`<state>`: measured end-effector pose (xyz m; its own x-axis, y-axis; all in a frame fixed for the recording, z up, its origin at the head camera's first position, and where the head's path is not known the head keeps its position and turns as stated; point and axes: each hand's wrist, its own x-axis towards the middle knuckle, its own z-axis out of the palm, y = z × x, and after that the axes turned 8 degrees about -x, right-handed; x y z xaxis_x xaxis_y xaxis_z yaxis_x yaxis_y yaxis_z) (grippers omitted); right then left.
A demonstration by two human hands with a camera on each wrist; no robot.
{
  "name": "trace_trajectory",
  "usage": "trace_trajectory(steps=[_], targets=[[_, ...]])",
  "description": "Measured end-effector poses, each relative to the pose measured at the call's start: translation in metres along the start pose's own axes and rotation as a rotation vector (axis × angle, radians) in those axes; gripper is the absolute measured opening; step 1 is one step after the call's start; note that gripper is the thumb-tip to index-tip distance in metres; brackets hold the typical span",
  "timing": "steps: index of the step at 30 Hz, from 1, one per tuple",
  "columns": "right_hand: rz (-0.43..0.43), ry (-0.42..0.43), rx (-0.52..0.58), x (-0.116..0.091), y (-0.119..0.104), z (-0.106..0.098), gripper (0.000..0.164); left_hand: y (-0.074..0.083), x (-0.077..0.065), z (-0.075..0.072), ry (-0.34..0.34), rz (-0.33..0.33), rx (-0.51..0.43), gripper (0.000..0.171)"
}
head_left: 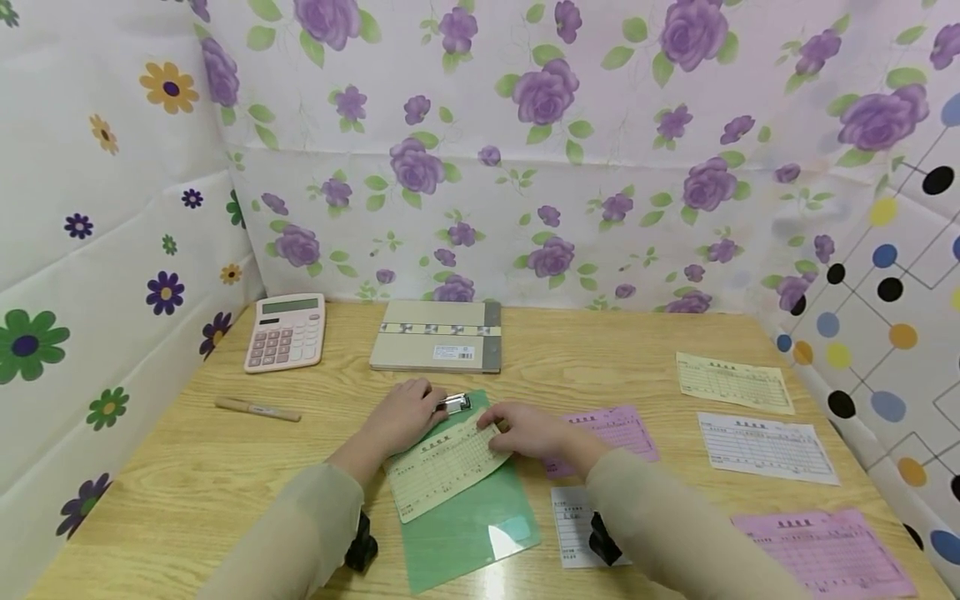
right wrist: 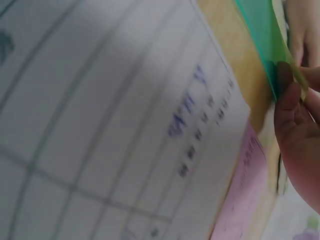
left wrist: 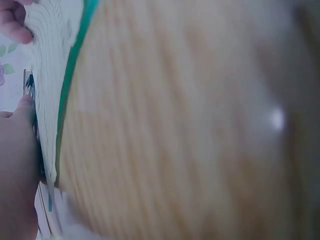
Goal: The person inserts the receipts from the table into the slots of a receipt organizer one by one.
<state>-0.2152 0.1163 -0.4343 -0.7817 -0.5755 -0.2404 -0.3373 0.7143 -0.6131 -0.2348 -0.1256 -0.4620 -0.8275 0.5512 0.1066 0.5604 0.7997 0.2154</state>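
A green translucent clipboard (head_left: pixel 468 533) lies tilted on the table in front of me. Its metal clip (head_left: pixel 455 403) is at the top, and my left hand (head_left: pixel 401 418) grips it there. A pale yellow printed slip (head_left: pixel 442 471) lies slanted over the board's upper part. My right hand (head_left: pixel 528 429) pinches the slip's right edge between thumb and fingers. From the right wrist view, the right hand (right wrist: pixel 300 112) holds that edge beside the green board (right wrist: pixel 260 30). In the left wrist view the left thumb (left wrist: pixel 25 107) rests at the clip; the other fingers are mostly hidden.
Under and beside my right forearm lie a pink slip (head_left: pixel 611 433) and a white slip (head_left: pixel 572 533). Further right are yellow (head_left: pixel 735 383), white (head_left: pixel 768 450) and pink (head_left: pixel 832 554) slips. A calculator (head_left: pixel 285 333), a pen (head_left: pixel 257 409) and a beige binder (head_left: pixel 435 337) lie farther back.
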Motion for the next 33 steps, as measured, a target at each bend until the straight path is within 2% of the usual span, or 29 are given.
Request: trace_trajectory(steps=[7,14,21,28,33], targets=[[-0.016,0.051,-0.082,0.005,-0.009,0.010,0.043,-0.001,0.000,0.001,0.015,0.031,0.021,0.023],[0.014,0.103,-0.160,0.005,-0.012,0.016,0.042,-0.002,0.003,-0.003,-0.010,0.125,0.090,0.025],[0.023,0.137,-0.203,0.006,-0.012,0.019,0.043,-0.005,0.005,-0.003,-0.036,0.090,0.036,0.024],[0.036,0.173,-0.209,0.004,-0.014,0.022,0.042,-0.003,0.004,-0.006,-0.078,0.081,0.043,0.022],[0.007,0.199,-0.212,-0.001,-0.013,0.023,0.045,-0.002,0.004,-0.008,-0.067,0.083,0.044,0.023]])
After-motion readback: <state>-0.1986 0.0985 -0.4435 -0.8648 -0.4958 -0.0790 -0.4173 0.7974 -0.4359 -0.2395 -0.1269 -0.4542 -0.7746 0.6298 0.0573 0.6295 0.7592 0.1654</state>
